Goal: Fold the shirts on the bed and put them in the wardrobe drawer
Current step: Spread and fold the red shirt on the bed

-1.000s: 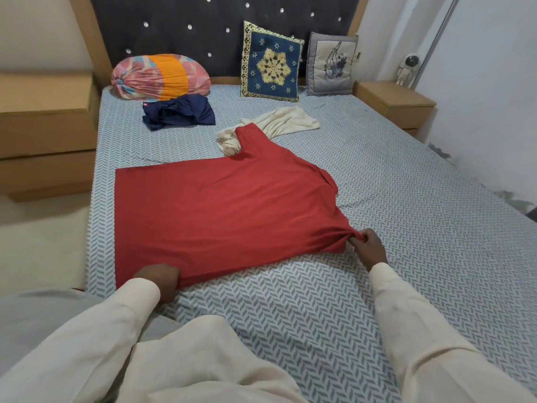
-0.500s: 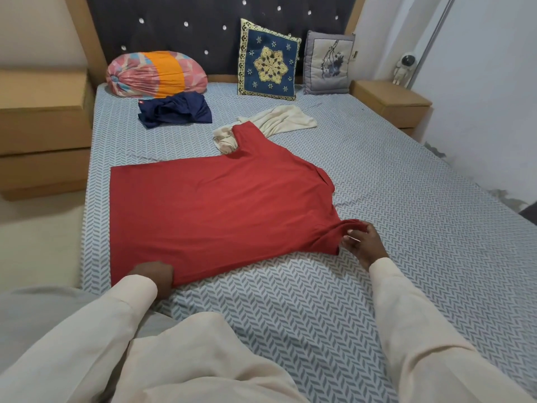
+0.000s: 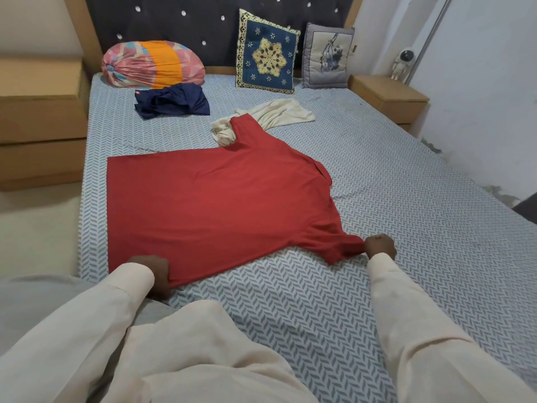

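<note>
Left hand (image 3: 154, 274) and right hand (image 3: 379, 247) pinch the red shirt (image 3: 218, 205), its far sleeve overlapping a cream shirt (image 3: 279, 114).

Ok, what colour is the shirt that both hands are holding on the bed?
The shirt is plain red, with no print showing; the head view shows it clearly.

**Both arms reaching forward**

The cream-sleeved arms are stretching ahead. The left hand (image 3: 154, 274) is curling round the near hem of the flat red cloth shirt (image 3: 218, 199); the right hand (image 3: 380, 247) is pinching its sleeve end in a fist.
</note>
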A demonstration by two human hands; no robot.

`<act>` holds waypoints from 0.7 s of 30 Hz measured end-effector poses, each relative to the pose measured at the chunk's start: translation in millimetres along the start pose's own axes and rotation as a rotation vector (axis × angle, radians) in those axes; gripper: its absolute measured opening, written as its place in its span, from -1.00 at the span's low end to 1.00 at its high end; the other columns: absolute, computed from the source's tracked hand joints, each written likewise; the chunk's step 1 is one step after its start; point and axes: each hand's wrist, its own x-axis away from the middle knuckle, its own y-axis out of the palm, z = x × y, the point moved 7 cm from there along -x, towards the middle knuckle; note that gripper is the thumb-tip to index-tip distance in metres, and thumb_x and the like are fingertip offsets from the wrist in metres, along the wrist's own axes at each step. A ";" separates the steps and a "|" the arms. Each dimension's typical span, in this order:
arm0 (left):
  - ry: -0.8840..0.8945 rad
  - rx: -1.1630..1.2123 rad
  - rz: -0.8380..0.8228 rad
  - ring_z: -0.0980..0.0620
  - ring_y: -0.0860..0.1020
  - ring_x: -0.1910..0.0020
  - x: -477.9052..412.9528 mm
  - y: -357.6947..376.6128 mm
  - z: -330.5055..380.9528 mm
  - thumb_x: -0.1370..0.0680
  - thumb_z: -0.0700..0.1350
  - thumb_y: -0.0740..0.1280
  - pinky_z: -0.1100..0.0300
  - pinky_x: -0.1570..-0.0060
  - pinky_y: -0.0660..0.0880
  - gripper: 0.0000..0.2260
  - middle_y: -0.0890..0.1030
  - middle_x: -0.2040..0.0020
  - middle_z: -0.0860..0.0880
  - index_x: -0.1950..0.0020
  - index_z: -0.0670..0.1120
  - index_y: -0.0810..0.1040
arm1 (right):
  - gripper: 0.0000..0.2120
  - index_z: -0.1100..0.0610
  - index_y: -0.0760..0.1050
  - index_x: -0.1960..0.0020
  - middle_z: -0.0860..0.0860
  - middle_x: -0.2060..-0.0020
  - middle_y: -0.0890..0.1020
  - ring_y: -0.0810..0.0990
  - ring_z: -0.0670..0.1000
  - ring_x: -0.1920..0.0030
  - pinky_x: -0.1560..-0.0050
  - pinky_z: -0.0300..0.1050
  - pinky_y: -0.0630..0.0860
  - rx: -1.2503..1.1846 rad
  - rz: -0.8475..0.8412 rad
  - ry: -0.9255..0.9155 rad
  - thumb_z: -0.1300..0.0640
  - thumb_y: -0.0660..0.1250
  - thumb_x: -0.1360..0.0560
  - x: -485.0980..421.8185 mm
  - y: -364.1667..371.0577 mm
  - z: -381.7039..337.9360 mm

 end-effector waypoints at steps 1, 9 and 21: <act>0.004 -0.023 0.013 -0.02 0.60 -0.12 0.0 0.0 -0.2 -0.39 0.06 0.37 0.19 -0.02 0.53 -0.59 0.61 -0.20 -0.03 -0.21 -0.02 0.55 | -0.74 0.20 0.55 -0.14 0.29 -0.19 0.56 0.50 0.29 -0.25 -0.24 0.01 0.42 0.001 0.016 -0.028 0.21 0.26 -0.48 5.7 0.5 -2.9; -0.023 -0.155 0.055 -0.04 0.57 -0.21 -3.1 -0.3 -12.0 -0.53 -0.10 0.26 0.10 -0.14 0.52 -0.65 0.56 -0.27 -0.06 -0.32 -0.03 0.49 | -0.78 -0.18 0.60 0.09 0.00 -0.03 0.51 0.46 0.15 -0.20 -0.28 0.09 0.44 0.406 -0.324 -0.515 0.01 0.34 -0.28 47.1 52.5 -50.7; 0.005 -0.086 -0.031 -0.03 0.58 -0.22 -2.1 12.6 -13.9 -0.55 -0.11 0.33 0.17 -0.15 0.49 -0.67 0.59 -0.27 -0.11 -0.30 -0.13 0.56 | -0.55 0.01 0.46 -0.28 0.08 -0.19 0.60 0.58 0.17 -0.17 -0.13 -0.05 0.50 0.769 -0.605 -0.696 -0.02 0.38 -0.41 83.3 87.4 -54.8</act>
